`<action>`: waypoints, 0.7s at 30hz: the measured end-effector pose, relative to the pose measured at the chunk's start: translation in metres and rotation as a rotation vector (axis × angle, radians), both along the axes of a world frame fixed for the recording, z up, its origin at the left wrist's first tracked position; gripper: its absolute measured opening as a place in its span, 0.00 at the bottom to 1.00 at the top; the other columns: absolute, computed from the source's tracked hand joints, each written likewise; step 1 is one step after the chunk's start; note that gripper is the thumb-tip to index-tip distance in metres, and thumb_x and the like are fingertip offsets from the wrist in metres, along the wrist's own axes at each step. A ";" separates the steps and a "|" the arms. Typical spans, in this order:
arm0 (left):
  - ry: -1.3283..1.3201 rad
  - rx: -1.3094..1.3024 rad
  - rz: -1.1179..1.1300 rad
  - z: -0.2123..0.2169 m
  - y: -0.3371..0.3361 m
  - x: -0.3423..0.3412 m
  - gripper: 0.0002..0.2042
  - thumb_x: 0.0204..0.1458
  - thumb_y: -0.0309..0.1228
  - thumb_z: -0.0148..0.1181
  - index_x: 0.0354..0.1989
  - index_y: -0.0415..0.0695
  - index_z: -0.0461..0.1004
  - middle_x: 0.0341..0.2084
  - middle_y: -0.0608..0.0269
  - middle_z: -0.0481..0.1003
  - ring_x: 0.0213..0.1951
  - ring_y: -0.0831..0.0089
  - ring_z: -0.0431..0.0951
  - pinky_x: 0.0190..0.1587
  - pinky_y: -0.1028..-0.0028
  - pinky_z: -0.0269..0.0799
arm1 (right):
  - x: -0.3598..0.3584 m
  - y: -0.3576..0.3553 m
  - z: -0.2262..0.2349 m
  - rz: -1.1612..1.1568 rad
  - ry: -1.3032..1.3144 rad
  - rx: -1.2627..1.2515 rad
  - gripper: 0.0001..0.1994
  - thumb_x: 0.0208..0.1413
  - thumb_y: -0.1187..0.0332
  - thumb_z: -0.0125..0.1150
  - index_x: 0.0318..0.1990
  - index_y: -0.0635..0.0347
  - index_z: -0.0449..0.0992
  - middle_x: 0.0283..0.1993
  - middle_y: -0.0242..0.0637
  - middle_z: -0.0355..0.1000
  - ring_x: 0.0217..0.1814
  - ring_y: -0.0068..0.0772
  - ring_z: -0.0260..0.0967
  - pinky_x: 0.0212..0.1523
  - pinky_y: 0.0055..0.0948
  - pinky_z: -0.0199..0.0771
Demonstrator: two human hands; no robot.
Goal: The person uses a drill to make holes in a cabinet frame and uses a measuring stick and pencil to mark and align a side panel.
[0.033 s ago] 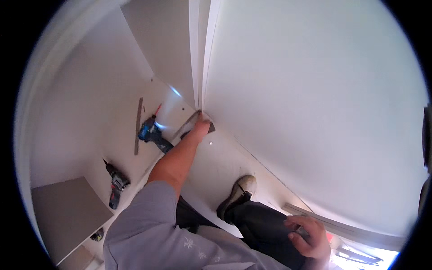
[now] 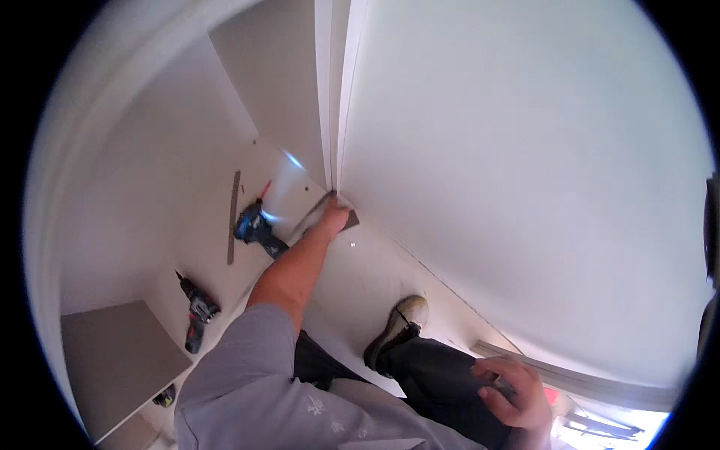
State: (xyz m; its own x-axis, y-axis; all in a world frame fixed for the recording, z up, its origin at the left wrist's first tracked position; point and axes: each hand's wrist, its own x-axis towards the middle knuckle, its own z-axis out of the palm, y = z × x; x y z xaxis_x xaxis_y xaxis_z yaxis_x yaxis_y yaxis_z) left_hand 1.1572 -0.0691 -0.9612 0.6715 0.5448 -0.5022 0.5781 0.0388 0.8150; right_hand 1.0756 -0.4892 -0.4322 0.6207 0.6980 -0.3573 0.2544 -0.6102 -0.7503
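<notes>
Our left hand (image 2: pixel 334 217) presses a small flat grey piece (image 2: pixel 349 219) at the tall white panel (image 2: pixel 525 172)'s foot, fingers hidden, clasp unclear. Our right hand (image 2: pixel 514 394) curls loosely around the long pale strip (image 2: pixel 577 379). We judge seating underway; alignment comes next, blue cordless drill (image 2: pixel 255 229) nearby.

Hands: two, left hand (image 2: pixel 334 217), right hand (image 2: pixel 514 394). Cordless drills on floor: two, blue drill (image 2: pixel 256 226) with lamp lit, dark drill with red trim (image 2: pixel 198 309). Thin wooden strip (image 2: pixel 233 217): one. Small grey piece (image 2: pixel 349 219) under left hand: one. Shoe (image 2: pixel 397 328): one visible. Large white panel (image 2: pixel 525 172): one. Grey board (image 2: pixel 112 360), lower left: one.
</notes>
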 end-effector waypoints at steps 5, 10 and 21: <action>-0.259 -0.197 0.051 0.070 -0.014 0.018 0.22 0.51 0.25 0.57 0.57 0.40 0.77 0.52 0.50 0.79 0.52 0.55 0.78 0.53 0.61 0.74 | 0.001 0.023 0.015 0.004 -0.029 0.232 0.24 0.53 0.77 0.67 0.60 0.62 0.75 0.61 0.51 0.74 0.59 0.48 0.75 0.55 0.38 0.76; -0.314 -0.034 -0.080 0.069 0.014 0.011 0.23 0.50 0.24 0.57 0.57 0.38 0.77 0.49 0.53 0.80 0.50 0.58 0.79 0.50 0.60 0.74 | 0.067 0.125 0.099 0.176 -0.504 0.562 0.26 0.52 0.80 0.62 0.62 0.63 0.72 0.70 0.53 0.64 0.71 0.48 0.65 0.65 0.39 0.70; -0.167 -0.224 -0.081 0.079 0.012 0.014 0.25 0.51 0.26 0.58 0.61 0.39 0.72 0.46 0.55 0.79 0.44 0.62 0.79 0.43 0.59 0.75 | 0.134 0.315 0.217 0.050 -0.975 0.611 0.18 0.55 0.73 0.57 0.54 0.63 0.75 0.79 0.52 0.52 0.70 0.56 0.66 0.66 0.39 0.69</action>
State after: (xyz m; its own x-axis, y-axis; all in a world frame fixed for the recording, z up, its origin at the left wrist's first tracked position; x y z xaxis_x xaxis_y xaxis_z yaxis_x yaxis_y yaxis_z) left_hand 1.1717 -0.0570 -0.8825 0.7919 0.3736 -0.4831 0.4455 0.1876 0.8754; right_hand 1.2091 -0.1739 -0.2153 0.4137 0.6210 0.6657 0.9027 -0.1853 -0.3882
